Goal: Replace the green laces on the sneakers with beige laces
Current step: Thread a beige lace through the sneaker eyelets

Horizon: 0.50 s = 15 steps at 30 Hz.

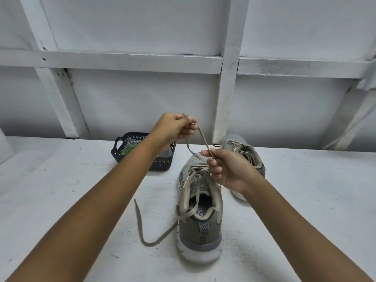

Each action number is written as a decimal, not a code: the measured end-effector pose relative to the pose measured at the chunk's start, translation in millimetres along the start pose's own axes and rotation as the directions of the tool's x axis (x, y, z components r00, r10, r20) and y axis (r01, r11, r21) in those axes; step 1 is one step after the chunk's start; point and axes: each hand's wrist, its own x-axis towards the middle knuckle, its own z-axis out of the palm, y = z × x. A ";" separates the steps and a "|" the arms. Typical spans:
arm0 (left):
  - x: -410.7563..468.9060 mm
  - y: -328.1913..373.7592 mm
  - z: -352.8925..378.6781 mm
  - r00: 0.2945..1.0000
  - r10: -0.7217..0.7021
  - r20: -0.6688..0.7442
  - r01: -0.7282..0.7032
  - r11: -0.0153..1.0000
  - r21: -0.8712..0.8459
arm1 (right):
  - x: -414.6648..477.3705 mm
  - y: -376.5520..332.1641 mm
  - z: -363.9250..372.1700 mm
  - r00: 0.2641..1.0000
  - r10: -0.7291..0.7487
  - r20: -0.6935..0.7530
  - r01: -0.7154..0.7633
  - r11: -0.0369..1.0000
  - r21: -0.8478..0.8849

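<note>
**A:** What is lying left of the near sneaker (200,220)?

**B:** A dark basket (160,165) is sitting on the worktop (61,180), back and left of that sneaker. The green laces (128,150) are lying inside it, likely parked there so they are not tangling with the new ones.

**A:** And the left hand?

**B:** The left hand (175,127) is hovering above and beyond the sneaker's toe. Its fingers are curling round the beige lace (200,137) and lifting it taut. I am guessing this is to draw slack through the eyelets.

**A:** Where is the lace's other end going?

**B:** It is trailing off the sneaker's left side, near the collar, and lying in a loose curve on the worktop.

**A:** The right hand?

**B:** The right hand (225,169) is hanging just over the sneaker's laced front. It is pinching one run of the same lace between thumb and forefinger, seemingly to steady it close to the lacing.

**A:** And right of the sneaker?

**B:** The second sneaker (248,157) is lying behind and right of it, partly hidden by that hand. It is already wearing beige laces, so I am judging the job is nearing its end.
</note>
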 end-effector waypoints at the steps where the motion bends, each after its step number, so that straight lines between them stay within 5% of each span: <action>1: 5.7 -1.2 -3.7 1.000 -0.016 -0.024 0.016 1.000 0.002 | -2.7 0.8 -2.2 1.000 -0.015 0.009 0.015 1.000 0.010; 8: 22.5 -14.2 -12.2 0.991 -0.068 -0.114 0.072 0.997 0.035 | -17.4 6.7 -21.6 0.997 -0.038 0.060 0.033 0.996 0.077; 10: 20.3 -19.2 -8.4 0.985 -0.143 -0.101 0.159 0.973 0.169 | -19.7 7.0 -27.0 0.996 -0.045 0.078 0.037 0.994 0.104; 12: 14.7 -21.5 -5.5 0.969 -0.225 -0.102 0.246 0.858 0.452 | -22.8 6.9 -32.2 0.993 -0.051 0.107 0.037 0.991 0.130; 15: 2.9 -27.7 -3.0 0.972 -0.228 -0.062 0.179 0.535 0.825 | -26.3 7.9 -38.3 0.988 -0.092 0.127 0.067 0.981 0.183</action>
